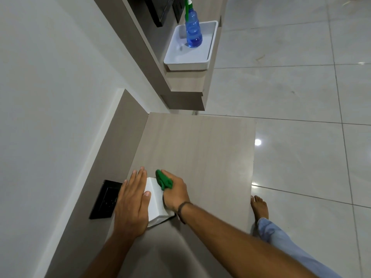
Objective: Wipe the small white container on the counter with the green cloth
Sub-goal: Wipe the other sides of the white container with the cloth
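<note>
A small white container (155, 199) stands on the wood-grain counter (200, 149), near its left side. My left hand (132, 203) lies flat against the container's left side and top, fingers together, steadying it. My right hand (175, 191) is closed on a bunched green cloth (163, 180) and presses it against the container's far right edge. Much of the container is hidden under both hands.
A black socket plate (105, 199) sits on the back panel just left of my left hand. Farther off, a white tray (190, 51) on a lower shelf holds a blue spray bottle (193, 31). Tiled floor (301, 97) lies to the right, with my bare foot (260, 205).
</note>
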